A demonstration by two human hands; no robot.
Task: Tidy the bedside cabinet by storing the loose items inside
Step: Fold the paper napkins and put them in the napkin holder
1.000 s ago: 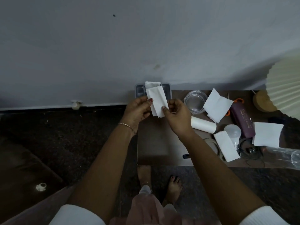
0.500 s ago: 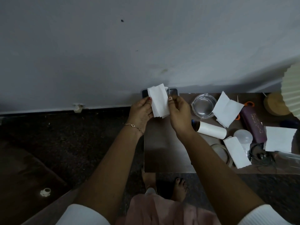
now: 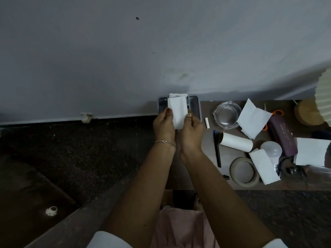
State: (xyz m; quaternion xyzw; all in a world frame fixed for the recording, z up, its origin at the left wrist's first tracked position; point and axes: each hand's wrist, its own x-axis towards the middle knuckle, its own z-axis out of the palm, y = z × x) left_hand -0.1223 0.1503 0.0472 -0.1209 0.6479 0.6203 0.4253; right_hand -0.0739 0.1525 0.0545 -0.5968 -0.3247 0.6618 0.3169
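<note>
Both hands hold one folded white tissue upright above the left end of the brown bedside cabinet top. My left hand pinches its left edge, my right hand its right edge. Behind the tissue sits a grey compartment tray with another white tissue in it. Loose on the top lie more tissues, a cardboard tube, a pen, a white bulb, a glass ashtray and a purple case.
A round grey lid lies near the cabinet's front edge. A wooden lamp base and pleated shade stand at the far right. A small white stick lies beside the tray. The wall is behind, dark floor to the left.
Both hands have drawn closer together on the tissue, folding it narrower, and the camera view has shifted so the cabinet sits further right.
</note>
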